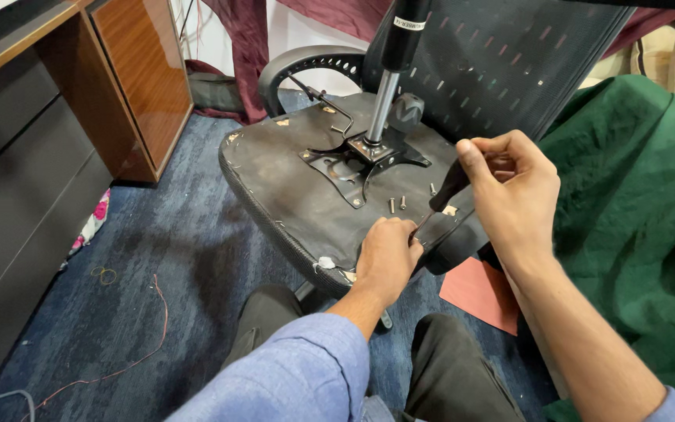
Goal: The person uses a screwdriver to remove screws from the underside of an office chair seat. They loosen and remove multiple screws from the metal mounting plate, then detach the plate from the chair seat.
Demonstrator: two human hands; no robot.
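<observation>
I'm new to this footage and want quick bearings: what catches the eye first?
An upturned office chair seat fills the centre, its metal bracket and post upward, loose screws lying on it. The right hand holds a screwdriver at the seat's near edge, where the left hand rests. A green cloth lies on the right.

Loose bolts (396, 204) on seat underside (291, 187) (beside bracket (357, 164))

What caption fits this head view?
Right hand drives a black-handled screwdriver into the upturned black office-chair seat while the left hand steadies its tip; loose silver bolts lie nearby.
</observation>
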